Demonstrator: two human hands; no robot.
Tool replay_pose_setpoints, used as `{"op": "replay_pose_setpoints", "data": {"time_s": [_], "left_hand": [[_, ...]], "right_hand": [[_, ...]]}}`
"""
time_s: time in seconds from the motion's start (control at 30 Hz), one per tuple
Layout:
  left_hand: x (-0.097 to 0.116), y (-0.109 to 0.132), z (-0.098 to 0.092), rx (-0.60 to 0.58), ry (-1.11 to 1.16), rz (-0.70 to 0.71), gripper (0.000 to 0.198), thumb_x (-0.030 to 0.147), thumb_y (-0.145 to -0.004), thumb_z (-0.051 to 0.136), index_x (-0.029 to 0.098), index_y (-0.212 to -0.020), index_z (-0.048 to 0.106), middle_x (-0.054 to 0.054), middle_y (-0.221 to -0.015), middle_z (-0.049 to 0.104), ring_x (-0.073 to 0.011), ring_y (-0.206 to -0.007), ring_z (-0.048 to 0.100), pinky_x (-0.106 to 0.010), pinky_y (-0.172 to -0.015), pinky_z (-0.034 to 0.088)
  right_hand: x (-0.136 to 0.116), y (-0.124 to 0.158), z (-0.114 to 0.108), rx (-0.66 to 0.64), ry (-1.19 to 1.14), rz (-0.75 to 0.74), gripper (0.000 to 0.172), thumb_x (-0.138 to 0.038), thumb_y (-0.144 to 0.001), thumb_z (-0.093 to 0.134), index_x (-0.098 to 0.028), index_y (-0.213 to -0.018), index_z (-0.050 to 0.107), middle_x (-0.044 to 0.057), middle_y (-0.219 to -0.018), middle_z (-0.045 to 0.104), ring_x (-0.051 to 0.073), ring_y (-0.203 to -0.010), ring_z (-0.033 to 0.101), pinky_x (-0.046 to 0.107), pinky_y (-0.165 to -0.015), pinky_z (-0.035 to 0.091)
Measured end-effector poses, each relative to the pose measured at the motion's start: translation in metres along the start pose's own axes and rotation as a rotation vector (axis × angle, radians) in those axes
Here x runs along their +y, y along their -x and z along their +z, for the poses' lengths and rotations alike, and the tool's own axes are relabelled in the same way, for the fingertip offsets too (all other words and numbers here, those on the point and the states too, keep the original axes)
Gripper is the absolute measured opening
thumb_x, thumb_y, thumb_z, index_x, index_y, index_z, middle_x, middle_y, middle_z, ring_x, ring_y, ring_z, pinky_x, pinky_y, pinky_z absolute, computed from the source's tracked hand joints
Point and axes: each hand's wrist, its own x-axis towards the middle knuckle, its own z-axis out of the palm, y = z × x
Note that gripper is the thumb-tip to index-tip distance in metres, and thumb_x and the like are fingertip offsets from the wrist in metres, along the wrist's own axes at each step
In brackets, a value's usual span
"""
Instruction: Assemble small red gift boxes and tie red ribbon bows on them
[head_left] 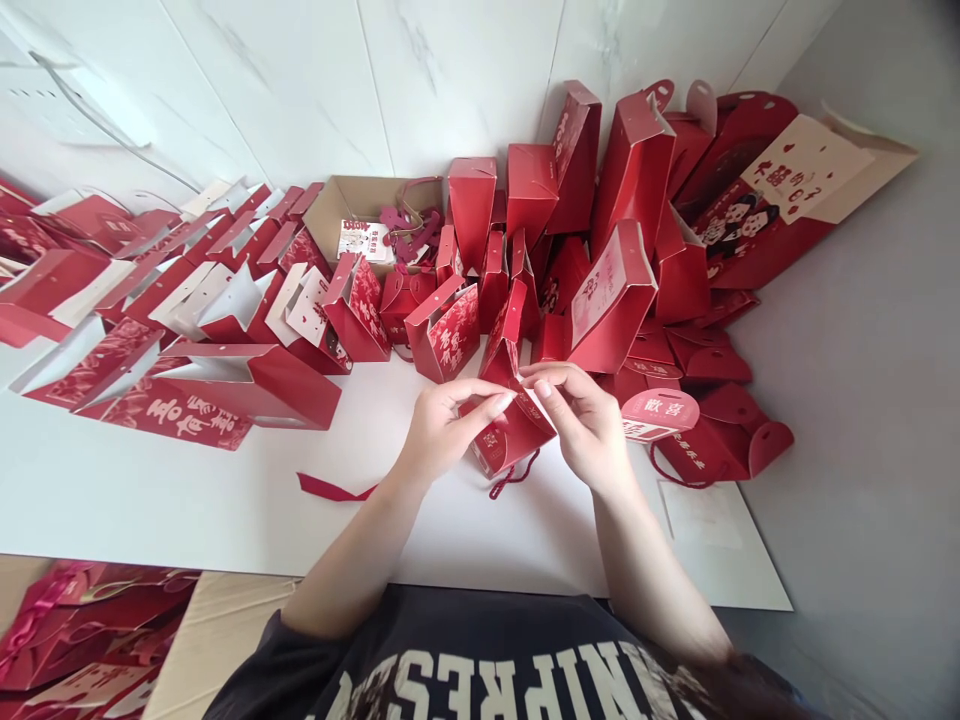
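A small red gift box (pixel 504 440) with gold-toned print rests tilted on the white table in front of me, and a dark red cord (pixel 514 477) trails from its near side. My left hand (pixel 454 425) is closed in a pinch, thumb against fingers, over the box's upper edge. My right hand (pixel 581 420) pinches just to the right, its thumb and fingertips close to the left ones. Whatever lies between the fingertips is too small to make out. Right behind the hands stands a narrow red box (pixel 501 335).
Rows of red gift bags (pixel 247 385) fill the left. Red boxes (pixel 472 205) crowd the back and right along the wall. A cardboard box (pixel 330 215) holds tags and ribbons. A red ribbon (pixel 334 488) lies on the white table (pixel 247 510). More red packages (pixel 82 640) sit below, lower left.
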Motion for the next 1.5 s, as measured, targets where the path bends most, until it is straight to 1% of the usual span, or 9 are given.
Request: {"op": "replay_pose_setpoints", "data": {"time_s": [0.1, 0.2, 0.4, 0.6, 0.67, 0.77, 0.9, 1.2, 1.5], "left_hand": [[-0.001, -0.002, 0.004, 0.073, -0.011, 0.010, 0.020, 0.036, -0.090, 0.067, 0.018, -0.091, 0.075, -0.003, -0.074, 0.074, -0.0168, -0.073, 0.071, -0.029, -0.074, 0.055], [-0.001, -0.004, 0.003, 0.050, -0.035, 0.063, 0.017, 0.030, -0.094, 0.059, 0.019, -0.099, 0.072, -0.005, -0.087, 0.076, -0.0182, -0.087, 0.072, -0.030, -0.082, 0.054], [0.000, -0.009, -0.013, -0.245, -0.416, 0.145, 0.030, 0.010, -0.088, 0.047, 0.023, -0.101, 0.071, 0.000, -0.100, 0.075, -0.0194, -0.095, 0.065, -0.042, -0.106, 0.040], [0.010, -0.014, -0.010, -0.349, -0.501, 0.150, 0.012, 0.029, -0.088, 0.062, 0.023, -0.089, 0.072, 0.002, -0.089, 0.075, -0.0196, -0.094, 0.065, -0.047, -0.118, 0.023], [0.012, -0.016, -0.004, -0.351, -0.421, 0.112, 0.017, 0.035, -0.089, 0.063, 0.023, -0.083, 0.073, 0.003, -0.083, 0.074, -0.0174, -0.085, 0.066, -0.044, -0.113, 0.031], [0.014, -0.018, 0.005, -0.275, -0.265, -0.033, 0.024, 0.039, -0.091, 0.059, 0.021, -0.083, 0.072, 0.000, -0.083, 0.073, -0.0161, -0.076, 0.064, -0.034, -0.087, 0.048], [0.010, -0.019, 0.012, -0.159, -0.208, -0.148, 0.024, 0.038, -0.088, 0.060, 0.020, -0.075, 0.066, 0.001, -0.068, 0.063, -0.0137, -0.064, 0.055, -0.027, -0.061, 0.043], [0.013, -0.019, 0.012, -0.193, -0.144, -0.261, 0.024, 0.024, -0.081, 0.056, 0.018, -0.059, 0.048, 0.003, -0.058, 0.046, -0.0087, -0.050, 0.038, -0.026, -0.049, 0.030], [0.009, -0.019, 0.011, -0.206, -0.058, -0.309, 0.022, 0.026, -0.081, 0.053, 0.019, -0.061, 0.047, 0.003, -0.059, 0.042, -0.0102, -0.053, 0.038, -0.027, -0.052, 0.028]], "right_hand": [[0.011, 0.009, -0.003, -0.132, 0.176, -0.024, 0.027, -0.036, -0.093, 0.064, -0.026, -0.119, 0.063, 0.008, -0.123, 0.067, 0.025, -0.118, 0.061, 0.043, -0.103, 0.048], [0.020, 0.017, -0.007, -0.237, 0.257, -0.044, 0.043, -0.036, -0.090, 0.068, -0.029, -0.131, 0.055, 0.008, -0.136, 0.061, 0.027, -0.130, 0.054, 0.047, -0.110, 0.044], [0.030, 0.022, -0.012, -0.207, 0.241, -0.059, 0.039, -0.026, -0.094, 0.059, -0.031, -0.133, 0.055, 0.006, -0.139, 0.060, 0.025, -0.132, 0.053, 0.046, -0.111, 0.045], [0.034, 0.024, -0.008, -0.038, 0.133, 0.146, 0.025, -0.031, -0.096, 0.057, -0.026, -0.118, 0.064, 0.006, -0.120, 0.071, 0.023, -0.106, 0.070, 0.036, -0.086, 0.058], [0.036, 0.025, -0.007, 0.011, 0.077, 0.209, 0.024, -0.037, -0.095, 0.058, -0.024, -0.113, 0.067, 0.006, -0.116, 0.073, 0.023, -0.100, 0.071, 0.035, -0.082, 0.059], [0.037, 0.023, -0.006, 0.051, -0.004, 0.265, 0.030, -0.043, -0.096, 0.057, -0.023, -0.115, 0.068, 0.007, -0.116, 0.074, 0.025, -0.102, 0.071, 0.037, -0.085, 0.058], [0.034, 0.020, -0.005, 0.069, -0.062, 0.262, 0.031, -0.044, -0.097, 0.055, -0.025, -0.115, 0.072, 0.006, -0.121, 0.074, 0.026, -0.116, 0.066, 0.042, -0.104, 0.050], [0.033, 0.021, -0.003, 0.066, -0.098, 0.257, 0.030, -0.043, -0.097, 0.055, -0.028, -0.116, 0.073, 0.003, -0.121, 0.074, 0.025, -0.120, 0.065, 0.043, -0.109, 0.047], [0.028, 0.021, -0.003, 0.028, -0.098, 0.230, 0.030, -0.040, -0.100, 0.051, -0.028, -0.120, 0.071, 0.004, -0.127, 0.071, 0.024, -0.125, 0.063, 0.042, -0.108, 0.048]]}}
